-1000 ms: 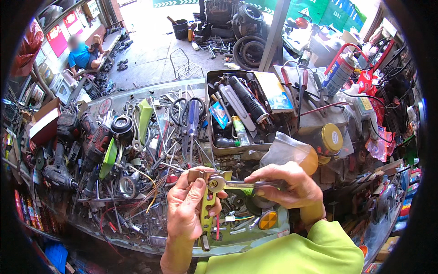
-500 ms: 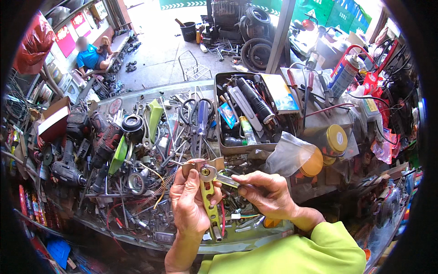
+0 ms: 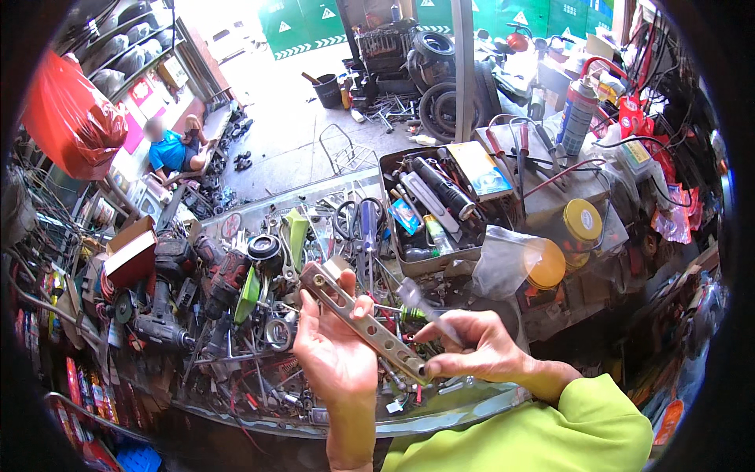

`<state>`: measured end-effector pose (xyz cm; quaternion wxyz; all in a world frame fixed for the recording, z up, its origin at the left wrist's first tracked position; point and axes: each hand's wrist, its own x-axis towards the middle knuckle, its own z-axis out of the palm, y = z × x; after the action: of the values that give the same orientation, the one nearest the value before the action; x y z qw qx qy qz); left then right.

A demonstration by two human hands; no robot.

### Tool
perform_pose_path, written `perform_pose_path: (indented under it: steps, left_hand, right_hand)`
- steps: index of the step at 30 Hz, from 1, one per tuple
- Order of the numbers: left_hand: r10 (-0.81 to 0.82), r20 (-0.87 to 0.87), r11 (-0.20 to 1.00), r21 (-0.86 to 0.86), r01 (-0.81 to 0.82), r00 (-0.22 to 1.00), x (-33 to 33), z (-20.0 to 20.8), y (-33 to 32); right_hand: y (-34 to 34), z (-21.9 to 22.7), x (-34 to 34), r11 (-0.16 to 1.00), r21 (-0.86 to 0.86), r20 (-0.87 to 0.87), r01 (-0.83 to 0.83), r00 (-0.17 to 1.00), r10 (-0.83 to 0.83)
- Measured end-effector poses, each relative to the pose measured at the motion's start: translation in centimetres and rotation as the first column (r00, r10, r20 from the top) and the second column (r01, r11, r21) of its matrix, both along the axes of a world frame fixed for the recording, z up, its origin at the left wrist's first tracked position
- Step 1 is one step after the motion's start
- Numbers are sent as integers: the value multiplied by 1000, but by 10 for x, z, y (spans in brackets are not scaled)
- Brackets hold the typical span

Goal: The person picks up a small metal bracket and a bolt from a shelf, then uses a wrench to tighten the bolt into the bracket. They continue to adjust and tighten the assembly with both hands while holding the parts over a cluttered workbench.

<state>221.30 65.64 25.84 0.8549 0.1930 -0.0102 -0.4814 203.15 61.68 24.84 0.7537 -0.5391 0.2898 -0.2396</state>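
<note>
My left hand (image 3: 340, 363) is turned palm up over the cluttered bench, its fingers closed round a flat metal bar (image 3: 368, 330) with a row of round holes. The bar slants from upper left to lower right. A bolt or bushing shows in its upper end, and a pale plate (image 3: 336, 269) juts out behind it. With thumb and fingertips, my right hand (image 3: 487, 350) is at the bar's lower end. A wrench-like tool (image 3: 429, 308), smeared by motion, sticks up from between my right fingers; its head is apart from the bar.
Cordless drills (image 3: 161, 318), pliers (image 3: 368, 224) and loose parts crowd the bench on the left. Ahead stands a metal toolbox (image 3: 436, 263) full of tools. Yellow-lidded jars (image 3: 582, 220) and a spray can (image 3: 576, 118) are at right. A person in blue (image 3: 169, 149) sits far left.
The bar has turned from nearly upright to slanting, and my left palm has opened upward under it. The tool's head has come away from the bar's upper end. The head view has shifted.
</note>
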Motion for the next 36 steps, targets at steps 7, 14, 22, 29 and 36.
perform_pose_path:
  steps: [7, 14, 22, 29, 36]
  left_hand:
    - [-182, -86, 964, -214, 160, 980, 8, -9, 5]
    - [-231, 354, 969, -4, 249, 906, -6, -10, 5]
    - [-436, 562, 887, 138, 440, 703, -18, -38, 8]
    - [-376, 462, 926, 153, 346, 803, -20, -47, 9]
    - [-16, 562, 976, 188, -109, 827, -22, -52, 9]
  right_hand:
    - [12, -16, 2, 973, -66, 65, -220, 972, 224]
    - [4, -30, -2, 987, -152, 45, -42, 998, 49]
    - [-2, -30, -7, 937, 329, 308, -114, 951, 7]
    - [-9, -27, -8, 961, 272, 105, -57, 994, 29]
    - [-5, -18, -8, 974, -72, 39, 214, 977, -211]
